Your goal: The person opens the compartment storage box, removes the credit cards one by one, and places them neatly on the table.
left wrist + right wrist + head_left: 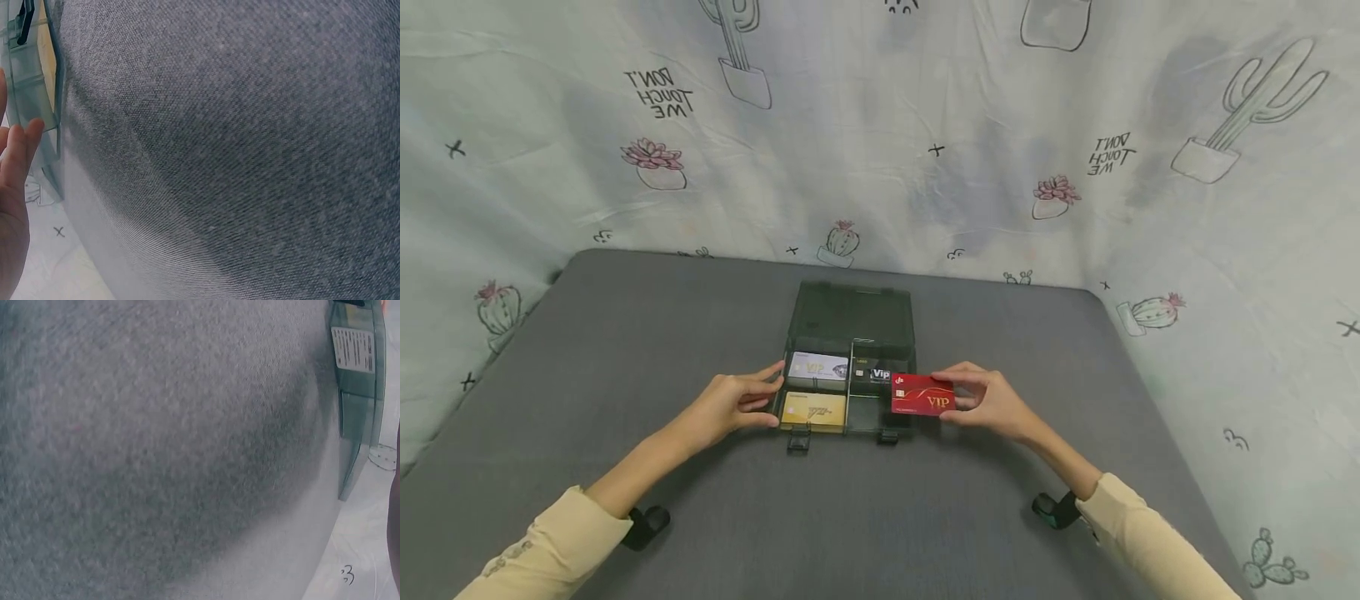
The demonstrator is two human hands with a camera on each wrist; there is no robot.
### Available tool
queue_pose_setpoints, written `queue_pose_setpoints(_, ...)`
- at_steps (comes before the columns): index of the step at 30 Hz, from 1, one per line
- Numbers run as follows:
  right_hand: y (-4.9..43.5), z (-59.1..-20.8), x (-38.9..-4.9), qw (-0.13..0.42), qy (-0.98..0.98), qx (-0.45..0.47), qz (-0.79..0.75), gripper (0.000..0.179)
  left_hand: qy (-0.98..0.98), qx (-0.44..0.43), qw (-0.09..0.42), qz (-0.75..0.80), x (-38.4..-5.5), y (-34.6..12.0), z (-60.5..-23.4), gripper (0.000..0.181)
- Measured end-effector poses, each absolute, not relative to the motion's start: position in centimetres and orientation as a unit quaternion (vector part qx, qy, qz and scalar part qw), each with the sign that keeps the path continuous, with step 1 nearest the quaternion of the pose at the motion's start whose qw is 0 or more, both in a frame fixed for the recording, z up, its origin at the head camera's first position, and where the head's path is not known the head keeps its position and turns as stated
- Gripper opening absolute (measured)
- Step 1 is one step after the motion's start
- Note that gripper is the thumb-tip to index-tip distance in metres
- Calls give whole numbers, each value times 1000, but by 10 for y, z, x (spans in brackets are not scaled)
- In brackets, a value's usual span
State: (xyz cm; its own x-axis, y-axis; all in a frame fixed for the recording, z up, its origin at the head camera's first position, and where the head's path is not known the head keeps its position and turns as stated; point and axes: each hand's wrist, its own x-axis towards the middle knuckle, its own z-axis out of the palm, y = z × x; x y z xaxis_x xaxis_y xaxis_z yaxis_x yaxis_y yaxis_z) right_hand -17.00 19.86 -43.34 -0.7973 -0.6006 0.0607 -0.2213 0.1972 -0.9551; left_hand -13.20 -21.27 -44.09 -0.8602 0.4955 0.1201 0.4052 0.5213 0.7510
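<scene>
An open dark green, see-through box [848, 417] lies on the grey table, divided into four compartments. A silver-white VIP card [817, 367] is in its back left compartment, a gold card [812, 410] in the front left, and a black VIP card [871, 374] in the back right. My right hand [988, 402] pinches a red VIP card [922, 394] by its right edge, over the right side of the front right compartment. My left hand [730, 406] touches the box's left side with its fingertips; in the left wrist view the fingers [14, 156] look fairly straight.
The box's lid [853, 315] is folded back, away from me. Two latches [799, 440] hang at the front edge. A printed white label [354, 350] shows on the box's side in the right wrist view. A cactus-patterned cloth [850, 125] hangs behind the table [700, 308].
</scene>
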Motion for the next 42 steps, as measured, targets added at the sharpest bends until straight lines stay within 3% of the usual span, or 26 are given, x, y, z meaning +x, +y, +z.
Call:
queue_pose_setpoints(23,232,-426,-197,119,783,-207,-574,56,872,256,50,414,-130,-212,-439,58)
queue_pose_setpoints(42,252,-440,-226,111,808,-174,-552,54,862,279,29,423,-128,-210,-443,56)
